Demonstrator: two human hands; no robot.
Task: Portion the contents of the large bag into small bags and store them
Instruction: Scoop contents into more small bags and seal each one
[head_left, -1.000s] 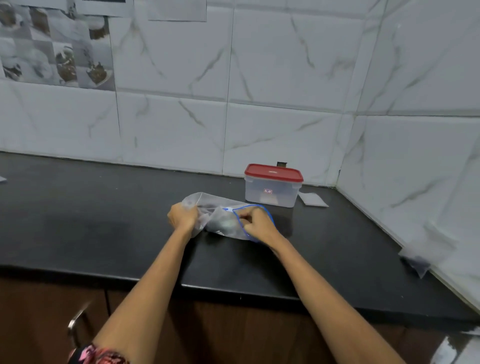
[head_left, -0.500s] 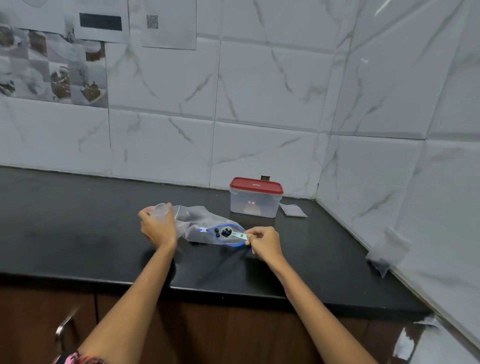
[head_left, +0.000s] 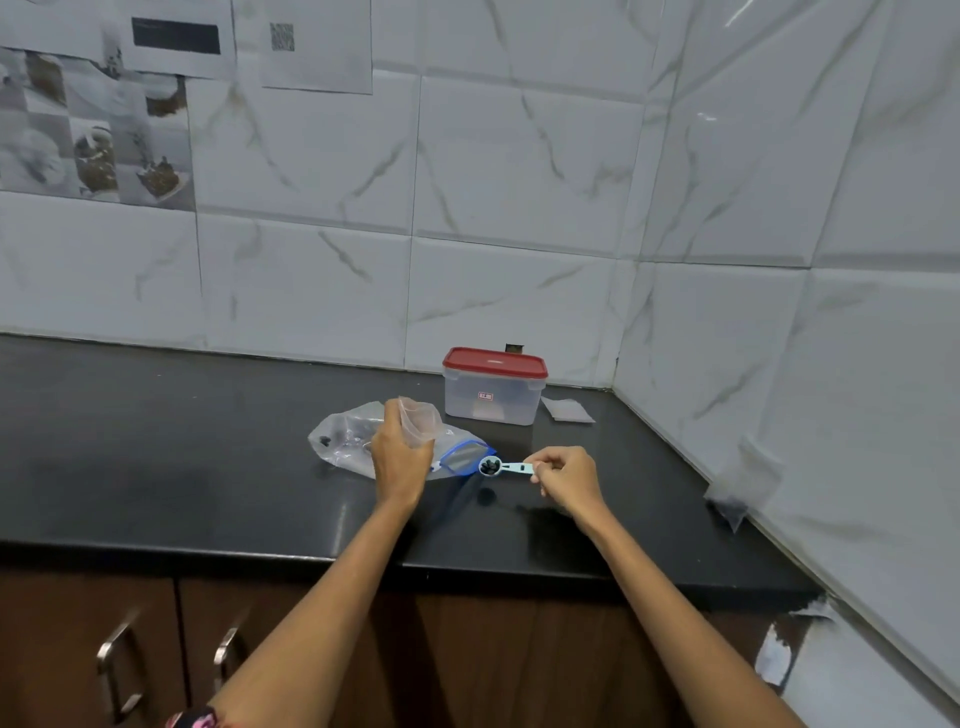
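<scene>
The large clear bag (head_left: 343, 439) with a blue zip rim lies on the black counter (head_left: 182, 457), its mouth facing right, a few dark pieces inside. My left hand (head_left: 400, 465) holds a small clear bag (head_left: 418, 421) upright above it. My right hand (head_left: 566, 475) pinches the handle of a pale blue measuring spoon (head_left: 501, 467). The spoon's bowl carries dark pieces and hovers just outside the large bag's mouth.
A clear box with a red lid (head_left: 493, 387) stands behind the bags near the corner. Flat small bags (head_left: 566, 410) lie to its right. Another small bag with dark contents (head_left: 740, 488) leans against the right wall. Cabinet handles (head_left: 117, 662) sit below the counter edge.
My right hand drew the spoon out of the large bag and to the right, loaded with dark pieces. My left hand raised the small bag upright over the large bag.
</scene>
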